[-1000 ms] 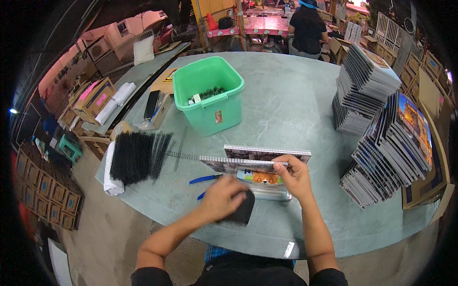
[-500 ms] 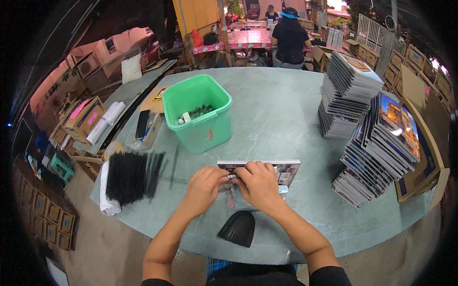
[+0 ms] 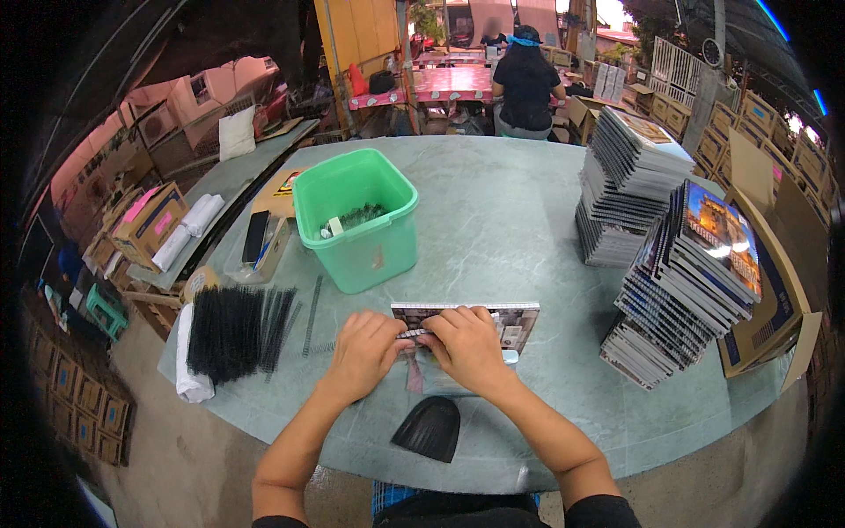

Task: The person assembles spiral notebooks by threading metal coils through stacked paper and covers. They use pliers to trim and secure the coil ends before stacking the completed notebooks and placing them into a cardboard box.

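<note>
A notebook (image 3: 519, 327) stands tilted on the table in front of me, its pale spiral edge upward. My left hand (image 3: 359, 349) is closed at its left end, fingertips pinching a short piece of coil-like binding (image 3: 411, 333). My right hand (image 3: 464, 341) meets it there, thumb and fingers closed on the same binding and on the notebook's near side. A thin dark spiral coil (image 3: 322, 348) lies left of my left hand; whether it joins the binding is hidden. Beneath my hands are a pinkish cloth-like scrap (image 3: 415, 376) and a light-blue-edged item (image 3: 510, 357), partly covered.
A green bin (image 3: 365, 251) holds dark coils. Many black spiral coils (image 3: 229, 334) lie at left. Stacks of spiral notebooks (image 3: 629, 189) and an open carton (image 3: 775, 299) stand at right. A black dome-shaped piece (image 3: 429, 429) lies near me. Another person (image 3: 526, 84) sits far off.
My whole view has shifted slightly. The back of my left hand has moved a little left and turned; both hands stay closed at the notebook's binding.
</note>
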Demonstrator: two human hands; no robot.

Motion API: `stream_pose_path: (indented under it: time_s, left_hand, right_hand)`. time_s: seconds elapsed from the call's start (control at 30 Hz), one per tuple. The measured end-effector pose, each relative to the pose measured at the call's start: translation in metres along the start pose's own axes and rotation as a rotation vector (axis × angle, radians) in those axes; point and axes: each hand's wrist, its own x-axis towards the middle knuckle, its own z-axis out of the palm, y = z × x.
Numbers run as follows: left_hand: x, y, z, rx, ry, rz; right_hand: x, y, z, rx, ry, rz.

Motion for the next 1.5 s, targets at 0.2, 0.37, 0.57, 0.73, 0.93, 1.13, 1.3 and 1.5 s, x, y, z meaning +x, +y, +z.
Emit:
stream_pose_path:
  time_s: [0.2, 0.37, 0.57, 0.73, 0.93, 1.13, 1.3, 1.5]
  left_hand:
    - [0.006, -0.018, -0.005, -0.171, -0.191, -0.07]
    - [0.01, -0.001, -0.01, -0.208, -0.054, -0.084]
    - [0.009, -0.018, -0.008, -0.201, -0.145, -0.003]
    - [-0.009, 0.022, 0.008, 0.015, 0.133, 0.088]
    - [-0.064, 0.026, 0.055, -0.073, -0.287, -0.054]
    - [-0.102, 0.023, 0.09, -0.29, -0.395, -0.288]
    - [-0.071, 0.019, 0.036, -0.326, -0.213, -0.18]
    - [-0.012, 0.017, -0.014, -0.068, 0.258, -0.205]
  right_hand:
    - [0.002, -0.001, 0.002, -0.048, -0.014, -0.008]
    - [0.003, -0.001, 0.003, -0.078, 0.001, 0.006]
    - [0.004, -0.002, 0.004, -0.093, -0.011, 0.013]
    - [0.004, -0.003, 0.006, -0.027, 0.041, 0.055]
    - [0.003, -0.004, 0.006, 0.005, 0.085, 0.087]
    - [0.002, -0.001, 0.007, 0.069, 0.099, 0.058]
    - [0.006, 0.005, 0.003, 0.117, 0.057, 0.137]
    - [0.01, 0.01, -0.038, 0.142, -0.195, 0.374]
